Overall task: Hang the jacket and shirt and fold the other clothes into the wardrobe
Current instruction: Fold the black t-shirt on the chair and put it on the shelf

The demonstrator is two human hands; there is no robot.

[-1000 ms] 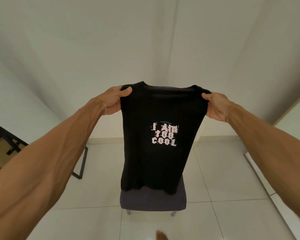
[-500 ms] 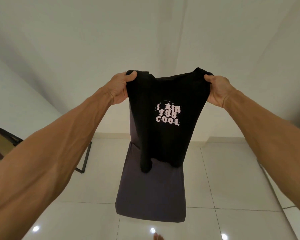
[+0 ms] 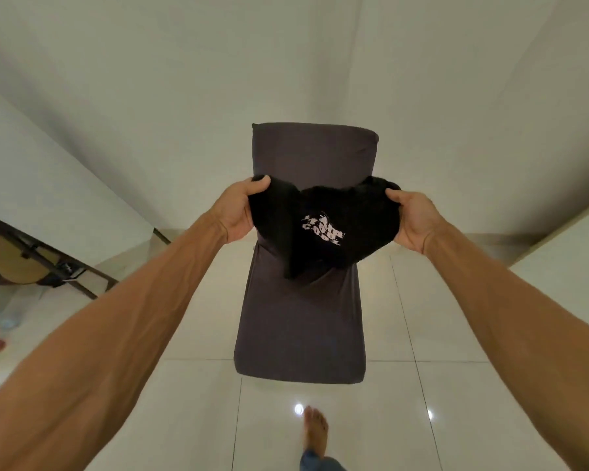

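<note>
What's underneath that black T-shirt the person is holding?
A dark grey chair: its seat lies below the T-shirt and its backrest rises behind. The T-shirt covers the part where seat and backrest meet, so that cannot be seen.

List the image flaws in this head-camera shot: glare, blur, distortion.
Head view, glare: two small bright light reflections on the glossy pale floor tiles. Head view, blur: the black T-shirt with white print is smeared and its lettering unreadable, while the dark grey padded chair looks sharper. Head view, distortion: the wide-angle lens bows the walls and stretches both forearms toward the corners. Head view, lighting: dim, warm, soft shadows.
</note>
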